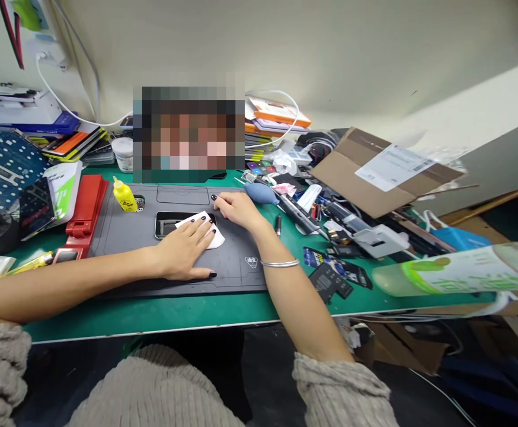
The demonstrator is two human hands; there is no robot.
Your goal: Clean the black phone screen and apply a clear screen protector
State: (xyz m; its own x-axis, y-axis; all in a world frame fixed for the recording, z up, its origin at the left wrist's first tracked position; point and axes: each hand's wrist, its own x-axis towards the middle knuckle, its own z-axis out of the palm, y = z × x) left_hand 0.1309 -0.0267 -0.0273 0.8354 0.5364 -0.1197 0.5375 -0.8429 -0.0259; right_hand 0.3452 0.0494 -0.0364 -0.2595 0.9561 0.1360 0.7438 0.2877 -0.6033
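My left hand (183, 246) lies flat with fingers stretched over a white wipe (216, 238), pressing it down. Under the wipe is an opened phone (166, 225), its dark inside partly showing at the left. The phone rests on a grey work mat (223, 273). Just beyond its right end, my right hand (239, 210) is closed with curled fingers; whatever they may hold is hidden. A yellow squeeze bottle (125, 196) stands on the mat's upper left, beside a small recess with tiny parts.
Red hinged cases (85, 207) border the mat's left side. To the right lie a blue air blower (261, 193), a black battery (330, 281), tools and a cardboard box (374, 172). A large drink bottle (459, 270) lies near the right front edge. A blurred patch covers the back.
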